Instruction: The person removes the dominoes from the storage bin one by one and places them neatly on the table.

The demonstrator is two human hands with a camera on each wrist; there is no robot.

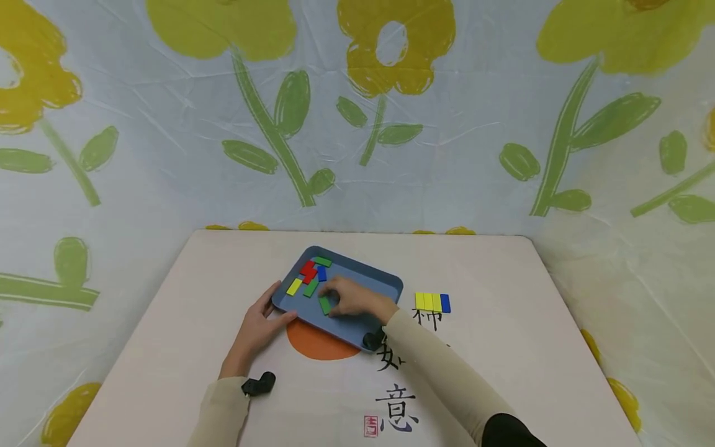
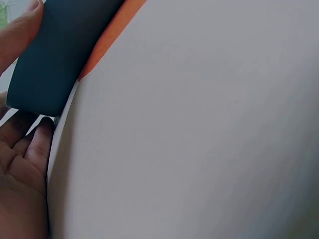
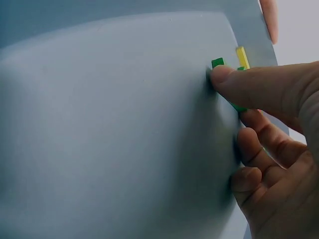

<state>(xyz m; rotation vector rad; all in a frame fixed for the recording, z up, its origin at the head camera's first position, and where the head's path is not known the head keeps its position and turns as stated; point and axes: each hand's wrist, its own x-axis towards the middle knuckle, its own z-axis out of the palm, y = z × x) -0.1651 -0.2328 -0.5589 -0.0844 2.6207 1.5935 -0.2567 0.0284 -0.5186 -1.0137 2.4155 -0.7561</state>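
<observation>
A blue-grey tray [image 1: 357,265] lies slanted on the table. My left hand [image 1: 258,330] grips its left corner, thumb by the rim; in the left wrist view the fingers reach below the tray wall [image 2: 55,55]. Over the tray, my right hand [image 1: 355,298] pinches a small green block [image 1: 325,305] between thumb and finger. The right wrist view shows one end of that green block [image 3: 218,62] past the thumb. Left of it in the tray are red blocks [image 1: 308,272], a blue block [image 1: 321,274], a yellow block [image 1: 294,286] and two other green blocks [image 1: 311,287].
Right of the tray, several yellow blocks and one blue block stand side by side in a row [image 1: 428,302]. The pale table covering [image 1: 503,347] bears black brush characters [image 1: 398,408] and an orange disc [image 1: 321,341]. A flower-printed cloth [image 1: 436,174] hangs behind.
</observation>
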